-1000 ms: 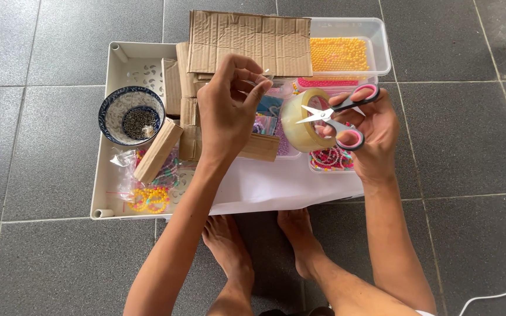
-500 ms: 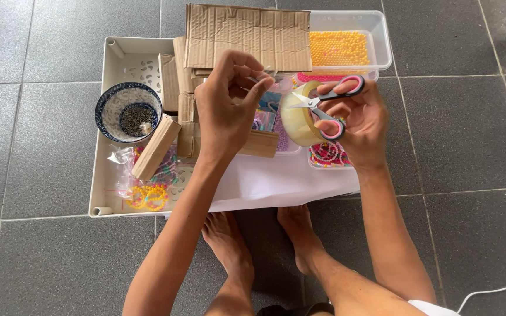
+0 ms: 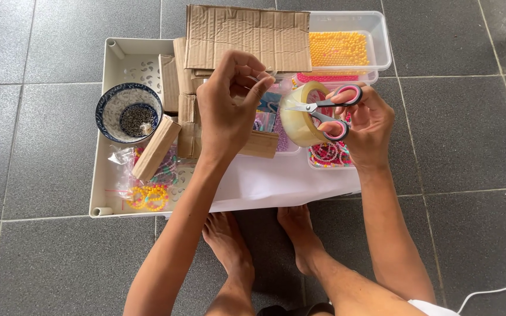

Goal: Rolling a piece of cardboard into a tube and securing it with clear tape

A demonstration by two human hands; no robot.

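Right hand (image 3: pixel 363 126) grips pink-handled scissors (image 3: pixel 323 110), blades parted, along with a roll of clear tape (image 3: pixel 301 117) held above the white tray's (image 3: pixel 108 146) right side. Left hand (image 3: pixel 228 108) is pinched shut, seemingly on the tape's pulled end. Cutting appears in hand; next, blades must close across the stretched strip.

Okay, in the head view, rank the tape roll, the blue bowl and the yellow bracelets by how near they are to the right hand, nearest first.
1. Tape roll: held in the right hand along with the scissors.
2. Blue bowl: far left, in the white tray.
3. Yellow bracelets: lower left of the tray; nearly as far as the bowl, a close call.
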